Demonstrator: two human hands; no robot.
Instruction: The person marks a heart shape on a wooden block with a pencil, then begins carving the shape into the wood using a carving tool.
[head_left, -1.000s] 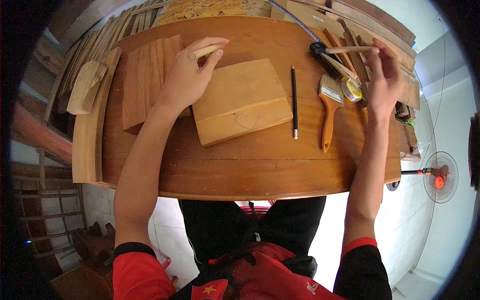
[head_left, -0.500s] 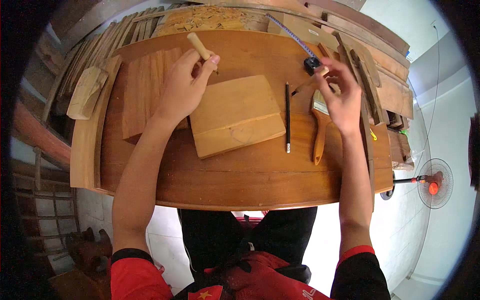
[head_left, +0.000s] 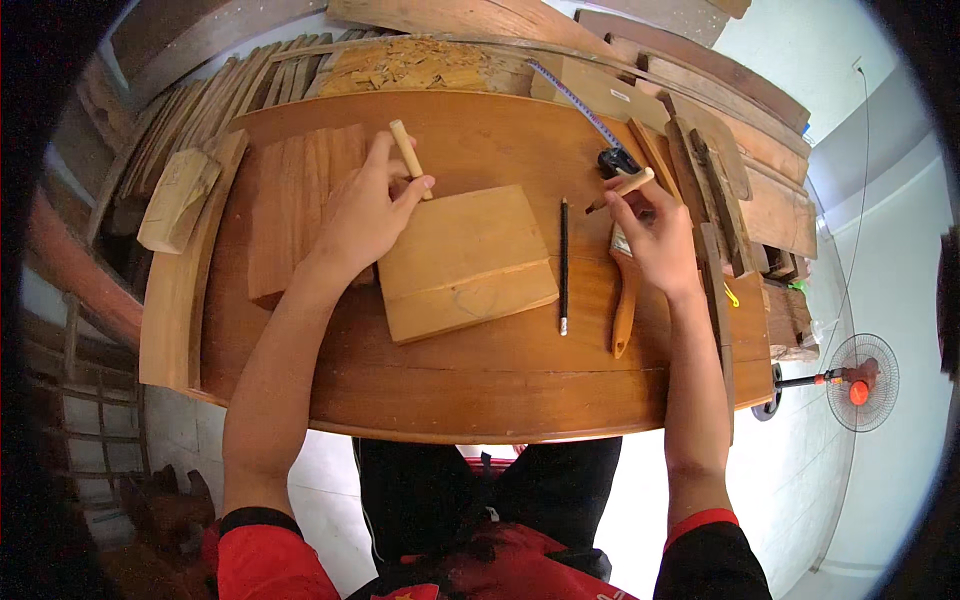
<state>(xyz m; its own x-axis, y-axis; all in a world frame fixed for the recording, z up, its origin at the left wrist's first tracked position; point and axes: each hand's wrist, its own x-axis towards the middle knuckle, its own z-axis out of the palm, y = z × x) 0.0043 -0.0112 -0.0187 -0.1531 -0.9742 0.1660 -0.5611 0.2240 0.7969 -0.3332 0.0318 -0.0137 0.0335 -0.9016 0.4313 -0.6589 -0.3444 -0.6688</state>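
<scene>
My left hand [head_left: 362, 228] is closed on a carving tool with a pale round wooden handle [head_left: 405, 148]. Its lower end points down just beyond the far left part of a light wooden block [head_left: 470, 250], which has a ridge across it and a faint heart drawn on the near part. My right hand [head_left: 657, 240] pinches a second carving tool [head_left: 633, 182] with a pale handle and a dark tip pointing left. Below that hand lies a flat paintbrush [head_left: 625, 300], its bristles partly hidden. A black pencil [head_left: 564, 265] lies between block and brush.
A black tape measure [head_left: 618, 160], blade pulled out, lies beyond my right hand. A reddish-brown board [head_left: 295, 205] sits left of the block. Wood pieces [head_left: 178, 200] line the table's [head_left: 480, 405] left side; planks [head_left: 725, 190] stack at right. A fan [head_left: 862, 385] stands farther right.
The view has shifted, so the table sits lower in the picture. My right hand has turned its tool, showing more of the handle. The left hand's tool stands a little more upright.
</scene>
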